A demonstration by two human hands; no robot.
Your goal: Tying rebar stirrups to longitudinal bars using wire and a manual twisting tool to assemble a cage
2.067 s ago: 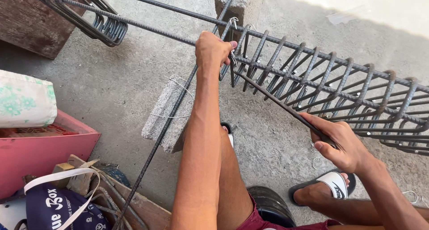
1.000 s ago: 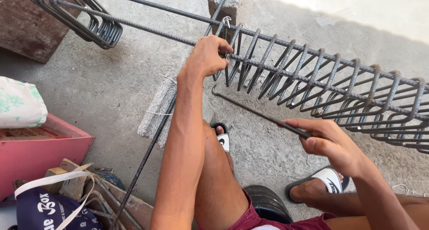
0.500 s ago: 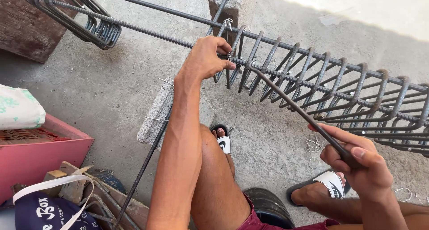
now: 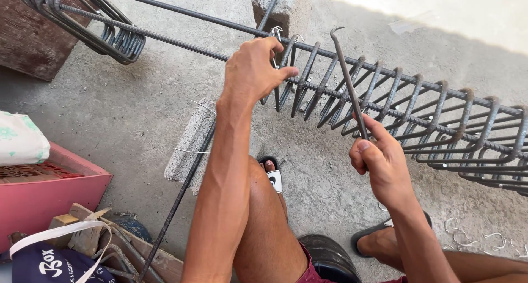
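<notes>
Now | left hand [image 4: 254,71] pinching tie wire [image 4: 275,34] on rebar cage [image 4: 385,104] | right hand [image 4: 385,162] gripping hooked tool [image 4: 347,79], shaft upright, hook just right of wire.

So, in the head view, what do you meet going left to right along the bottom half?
Pink crate → dark blue bag → grey concrete block → sandalled foot → right hand → loose wire ties.

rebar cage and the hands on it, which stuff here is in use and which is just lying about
In use:
left hand on the rebar cage
wire tie at the joint
hooked steel rod in the right hand

Lying about:
stack of stirrups
pink crate
dark bag
concrete block
</notes>
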